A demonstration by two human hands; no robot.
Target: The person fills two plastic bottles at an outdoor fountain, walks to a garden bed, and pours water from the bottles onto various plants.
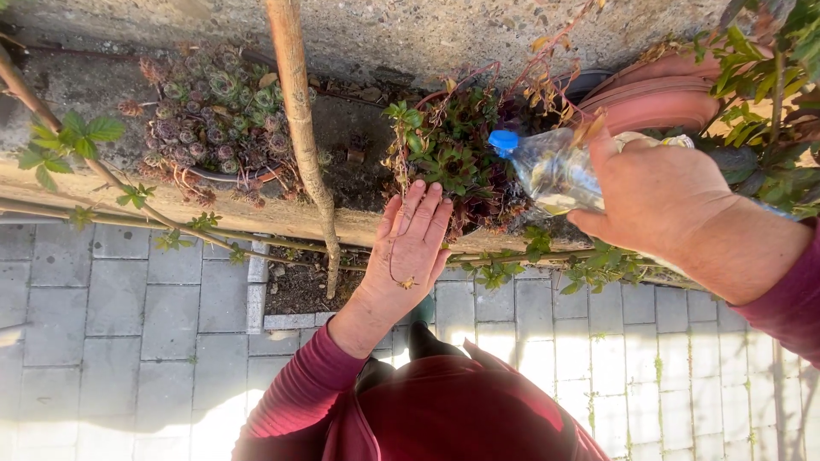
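Closest to me is my own dark red top (461, 410), and under it the grey paving stones (111, 341) of the ground, sunlit near my feet. My left sleeve (299, 384) runs up to my left hand (410, 248), which lies flat and open, fingers together and stretched out, its fingertips touching the edge of a potted plant (453, 154) with green and reddish leaves. A small dry leaf bit sits on the back of that hand.

My right hand (658, 196) is clamped around a clear plastic bottle (555, 175), tipped on its side so its blue cap (503, 141) points left and hangs just above the potted plant. I cannot tell whether anything is coming out.

The plant stands on a low stone ledge (77, 183). Thin vine stems with green leaves (77, 141) trail along the ledge's front edge, crossing between me and the pots. A slim wooden trunk (299, 111) rises from a small soil patch (299, 286) in the paving, standing between the potted plant and a cluster of rosette succulents (218, 111) further left. Behind my right hand lie stacked terracotta pots (658, 94) and a leafy bush (769, 77). Farthest back is a rough concrete wall (427, 34).
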